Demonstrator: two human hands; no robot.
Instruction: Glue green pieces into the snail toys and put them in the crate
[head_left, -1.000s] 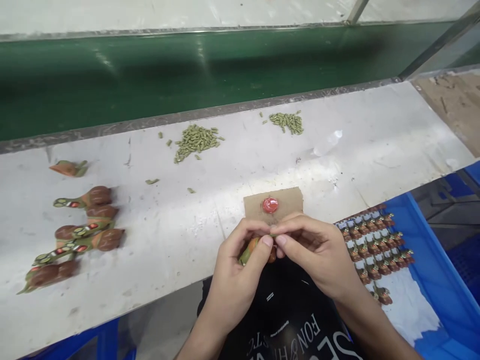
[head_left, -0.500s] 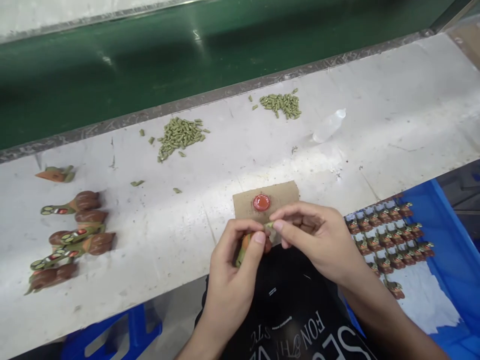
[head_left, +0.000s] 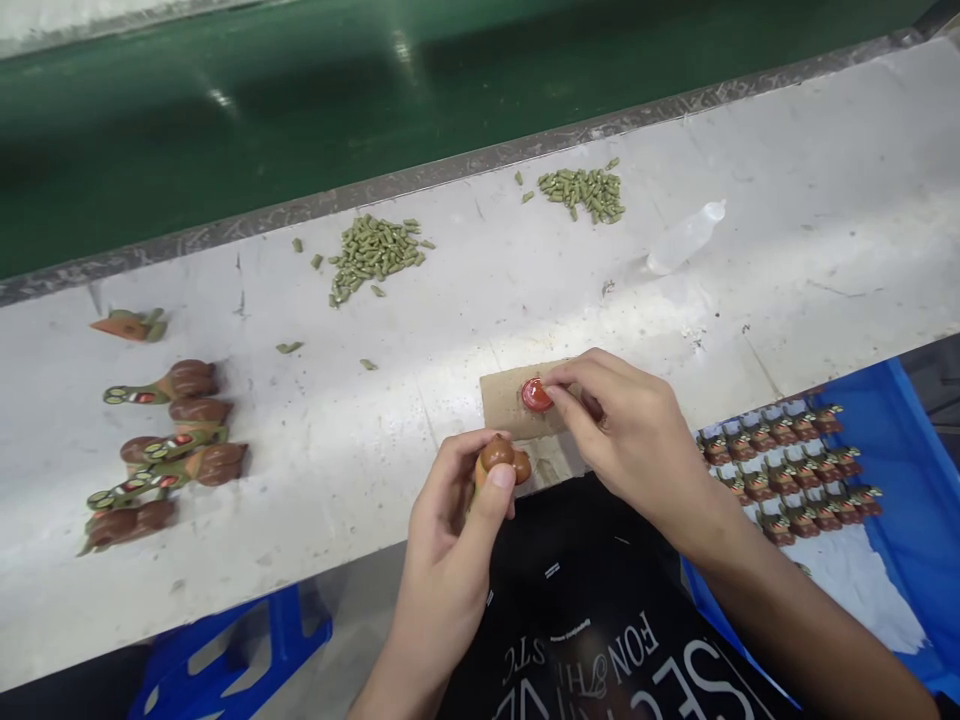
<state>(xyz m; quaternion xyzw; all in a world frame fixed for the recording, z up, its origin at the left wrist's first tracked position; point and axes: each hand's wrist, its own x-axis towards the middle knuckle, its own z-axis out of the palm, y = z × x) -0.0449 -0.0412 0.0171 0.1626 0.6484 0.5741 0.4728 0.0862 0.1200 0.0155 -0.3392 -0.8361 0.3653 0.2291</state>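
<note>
My left hand [head_left: 454, 535] is closed around a small painted figurine [head_left: 498, 453]; its two round brown ends stick up past my thumb, and the rest is mostly hidden in my fingers. In a pinch, my right hand [head_left: 634, 430] has its fingertips at the right rim of a small round dish of glossy red stuff [head_left: 534, 395]. A small green piece showed between these fingertips half a second ago; now they cover it. Under the dish lies a piece of brown cardboard [head_left: 496, 408] at the table's front edge.
Two piles of green pieces [head_left: 375, 255] [head_left: 585, 192] lie on the white table [head_left: 360, 430]. A clear plastic bottle [head_left: 686, 238] lies to the right. Several brown-and-green figurines [head_left: 191, 380] are at left. Rows of figurines [head_left: 799, 465] fill part of a blue crate [head_left: 892, 510]; a blue stool [head_left: 289, 620] stands below.
My right hand has moved away from the left, up to the red dish. My left hand has drifted slightly left and down, and the figurine's brown ends now show.
</note>
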